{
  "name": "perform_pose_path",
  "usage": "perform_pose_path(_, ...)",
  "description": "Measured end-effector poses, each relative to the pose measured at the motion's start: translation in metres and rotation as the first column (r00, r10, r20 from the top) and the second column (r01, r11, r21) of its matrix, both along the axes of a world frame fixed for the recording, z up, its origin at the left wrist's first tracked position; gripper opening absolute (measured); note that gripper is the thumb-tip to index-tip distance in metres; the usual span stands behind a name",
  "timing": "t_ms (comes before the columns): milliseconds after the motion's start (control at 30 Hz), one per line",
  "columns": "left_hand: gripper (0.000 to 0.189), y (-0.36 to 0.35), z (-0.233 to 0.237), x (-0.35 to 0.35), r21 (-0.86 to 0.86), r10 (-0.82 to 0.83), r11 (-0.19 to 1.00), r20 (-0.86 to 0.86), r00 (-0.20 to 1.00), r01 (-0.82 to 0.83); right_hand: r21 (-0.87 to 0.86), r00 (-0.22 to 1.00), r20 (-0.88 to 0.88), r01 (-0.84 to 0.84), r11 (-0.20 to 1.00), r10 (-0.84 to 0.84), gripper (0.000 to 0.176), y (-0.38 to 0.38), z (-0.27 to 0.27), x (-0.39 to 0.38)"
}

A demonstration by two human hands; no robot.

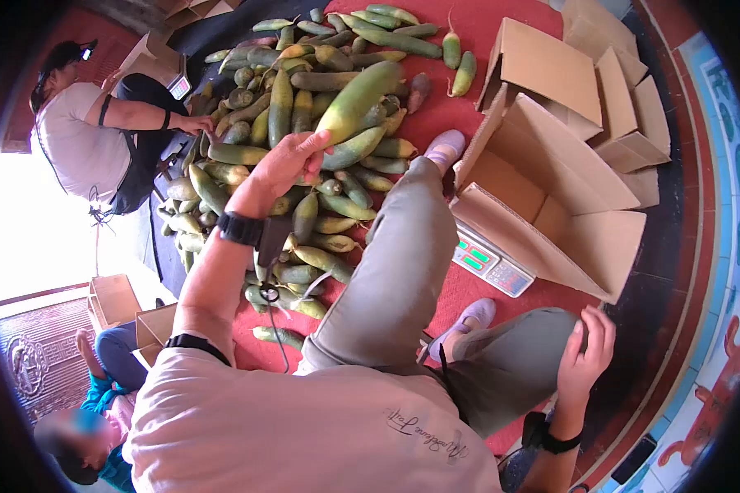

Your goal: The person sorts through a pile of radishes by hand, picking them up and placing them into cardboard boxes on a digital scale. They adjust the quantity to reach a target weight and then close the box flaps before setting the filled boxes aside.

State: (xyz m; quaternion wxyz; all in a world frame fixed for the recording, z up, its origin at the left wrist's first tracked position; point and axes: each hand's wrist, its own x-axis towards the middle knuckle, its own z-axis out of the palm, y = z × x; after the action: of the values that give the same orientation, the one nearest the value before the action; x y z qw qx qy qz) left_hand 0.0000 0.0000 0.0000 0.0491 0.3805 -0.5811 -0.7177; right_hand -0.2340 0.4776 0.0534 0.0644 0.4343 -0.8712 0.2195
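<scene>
My left hand (pixel 292 160) grips the lower end of a large green radish (pixel 360 100), its tip pointing up and to the right. Beneath it lies a big pile of green radishes (pixel 304 215) on a red carpet (pixel 501 12). My right hand (pixel 586 349) is over my right knee, fingers apart, holding nothing. An open cardboard box (pixel 551 185) stands to the right of my legs, on a digital scale (pixel 493 263) with a lit display; only part of the box's inside shows.
More cardboard boxes (pixel 551 70) stand at the upper right. At the upper left a person (pixel 86 115) reaches a hand to the pile's edge, near another scale (pixel 180 87). Another person (pixel 99 435) is at the lower left, by small boxes (pixel 113 301).
</scene>
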Motion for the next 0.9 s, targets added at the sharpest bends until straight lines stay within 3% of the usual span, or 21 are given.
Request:
perform_pose_path(67,0.05,0.019,0.042,-0.023,-0.259,-0.24,0.932,0.088,0.967,0.254,-0.091,0.992,-0.092,-0.094,0.991,0.086,0.022,-0.038,0.021,-0.007)
perform_pose_path(100,0.05,0.053,0.065,-0.027,-0.243,-0.247,0.937,0.046,0.968,0.25,-0.108,0.984,-0.152,-0.11,0.988,0.093,0.024,-0.033,0.058,0.0)
perform_pose_path(167,0.051,0.079,0.1,-0.044,-0.326,-0.467,0.826,0.058,0.882,0.459,-0.132,0.958,-0.235,-0.2,0.971,0.166,0.042,-0.058,0.079,-0.001)
perform_pose_path(233,0.05,0.107,0.119,-0.066,-0.266,-0.599,0.765,0.038,0.8,0.586,-0.099,0.948,-0.196,-0.275,0.956,0.252,0.067,-0.081,0.094,-0.002)
perform_pose_path(267,0.049,0.117,0.123,-0.077,-0.222,-0.648,0.741,0.012,0.762,0.634,-0.046,0.948,-0.171,-0.281,0.959,0.27,0.071,-0.09,0.097,0.0)
perform_pose_path(333,0.048,0.137,0.12,-0.096,-0.21,-0.693,0.709,-0.034,0.72,0.673,0.043,0.916,-0.098,-0.387,0.921,0.389,0.07,-0.097,0.093,-0.003)
perform_pose_path(367,0.047,0.142,0.114,-0.103,-0.213,-0.707,0.699,-0.056,0.705,0.683,0.018,0.919,0.118,-0.382,0.924,0.377,0.066,-0.092,0.077,-0.007)
perform_pose_path(467,0.052,0.156,0.096,-0.128,-0.214,-0.591,0.797,-0.087,0.802,0.565,-0.105,0.885,0.319,-0.324,0.94,0.34,0.054,-0.086,0.057,-0.029)
perform_pose_path(533,0.047,0.159,0.082,-0.139,-0.332,-0.616,0.752,-0.048,0.786,0.569,-0.174,0.899,0.262,-0.313,0.934,0.35,0.055,-0.085,0.031,-0.058)
perform_pose_path(633,0.042,0.171,0.064,-0.142,-0.595,-0.669,0.623,-0.069,0.74,0.508,0.012,0.948,0.293,-0.13,0.991,0.121,0.059,-0.079,0.024,-0.087)
perform_pose_path(700,0.04,0.176,0.046,-0.139,-0.642,-0.708,0.574,-0.078,0.702,0.508,0.149,0.954,0.299,-0.021,0.989,-0.025,0.06,-0.071,0.022,-0.101)
perform_pose_path(767,0.039,0.177,0.035,-0.136,-0.706,-0.681,0.516,0.004,0.732,0.484,0.399,0.941,0.297,0.03,0.916,-0.16,0.058,-0.07,0.004,-0.121)
perform_pose_path(800,0.039,0.181,0.037,-0.137,-0.711,-0.699,0.507,-0.009,0.715,0.487,0.402,0.941,0.283,0.058,0.914,-0.185,0.058,-0.071,-0.004,-0.13)
perform_pose_path(867,0.038,0.184,0.043,-0.134,-0.667,-0.719,0.503,0.03,0.694,0.55,0.712,0.934,0.238,0.018,0.702,-0.265,0.051,-0.073,-0.019,-0.142)
perform_pose_path(900,0.038,0.183,0.04,-0.134,-0.676,-0.723,0.497,0.024,0.69,0.544,0.752,0.945,0.199,0.022,0.659,-0.259,0.043,-0.074,-0.025,-0.144)
